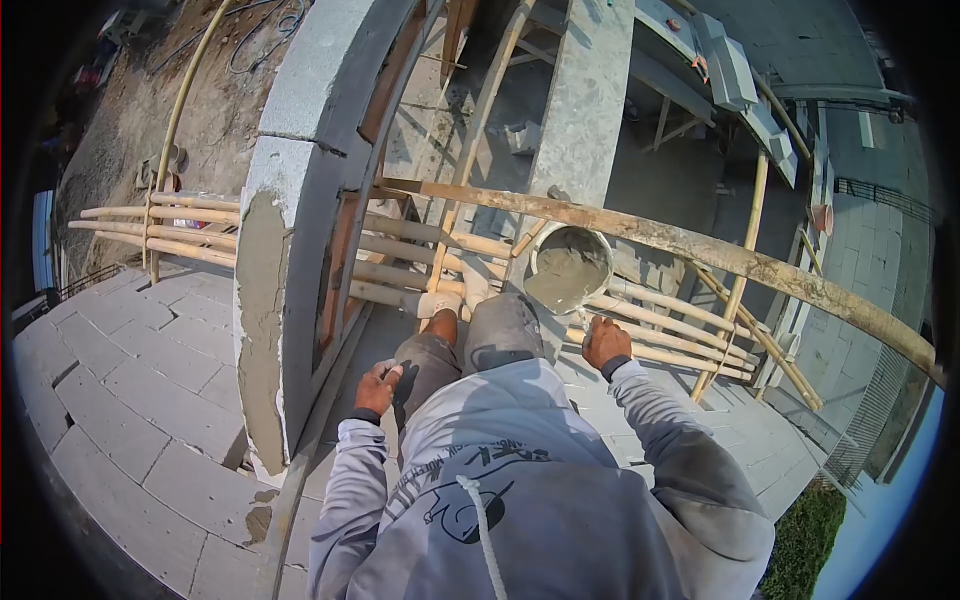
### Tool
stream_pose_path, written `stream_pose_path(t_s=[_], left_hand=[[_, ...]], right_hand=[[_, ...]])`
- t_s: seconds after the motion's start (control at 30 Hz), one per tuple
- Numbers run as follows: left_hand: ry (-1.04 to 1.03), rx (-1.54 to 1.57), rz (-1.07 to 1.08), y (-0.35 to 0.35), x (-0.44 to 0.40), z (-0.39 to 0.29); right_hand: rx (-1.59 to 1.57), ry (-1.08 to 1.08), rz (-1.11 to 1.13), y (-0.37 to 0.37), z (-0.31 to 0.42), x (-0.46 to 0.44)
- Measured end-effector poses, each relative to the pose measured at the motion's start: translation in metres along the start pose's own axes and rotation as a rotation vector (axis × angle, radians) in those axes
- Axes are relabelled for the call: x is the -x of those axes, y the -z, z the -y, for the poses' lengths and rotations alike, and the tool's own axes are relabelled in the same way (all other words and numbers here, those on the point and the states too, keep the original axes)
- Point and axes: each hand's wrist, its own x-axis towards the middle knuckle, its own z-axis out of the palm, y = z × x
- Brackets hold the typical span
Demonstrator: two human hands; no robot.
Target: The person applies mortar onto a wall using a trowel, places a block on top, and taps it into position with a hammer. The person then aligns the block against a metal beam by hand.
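My left hand is curled closed beside my left thigh, near the block wall; nothing shows in it. Closed fingers on my right hand sit just below the mortar bucket; whatever they hold, if anything, I cannot make out. Wet grey mortar partly fills that bucket, which stands in front of my knees. A short brown stick-like piece leans by its left rim. To my left, a pale block wall curves away, with a patch of grey mortar spread on its near end.
A long wooden beam crosses ahead of me above bamboo poles. Beyond it, a grey plank runs away over a lower level. Pale blocks cover the left side; white blocks line the far right.
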Motion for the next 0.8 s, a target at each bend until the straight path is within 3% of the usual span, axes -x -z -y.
stream_pose_path(t_s=[0.1,0.23,0.4,0.53,0.63,0.8], left_hand=[[0.054,-0.131,0.03,-0.014,-0.013,-0.015],[0.141,-0.02,0.074,-0.045,-0.036,-0.023],[0.175,0.027,0.164,-0.084,-0.074,-0.002],[0.176,0.091,0.151,-0.091,-0.101,0.006],[0.298,0.149,0.137,-0.099,-0.122,0.045],[0.265,0.098,0.124,-0.098,-0.14,0.059]], right_hand=[[-0.025,-0.296,0.126,-0.027,-0.022,-0.04],[-0.098,-0.385,0.399,-0.068,-0.046,-0.124],[-0.072,-0.414,0.501,-0.083,-0.028,-0.188],[-0.088,-0.474,0.486,-0.119,-0.021,-0.235],[-0.121,-0.521,0.458,-0.147,-0.022,-0.262],[-0.206,-0.609,0.381,-0.18,-0.032,-0.287]])
